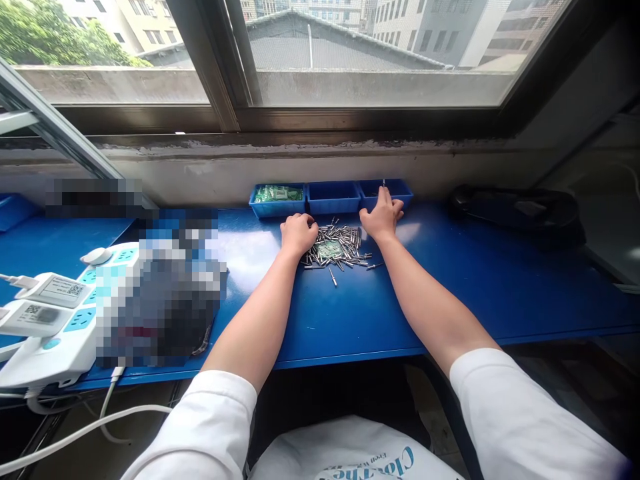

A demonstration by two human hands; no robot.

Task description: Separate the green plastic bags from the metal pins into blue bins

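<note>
A pile of thin metal pins [345, 240] lies on the blue table, with small green pieces [330, 249] in its middle. My left hand [299, 233] rests at the pile's left edge, fingers curled; what they hold, if anything, is hidden. Over the front of the right blue bin [404, 193], my right hand [383, 215] pinches a small metal pin [384, 183] that points upward. The left bin [265, 208] holds green circuit boards [279, 193]. Between them sits the middle bin [333, 203], dark inside.
A white power strip [55, 353] with plugs and cables lies at the left, beside a blurred dark object [165, 300]. A black bag-like object [520, 213] lies at the back right. Behind the bins are a wall and a window.
</note>
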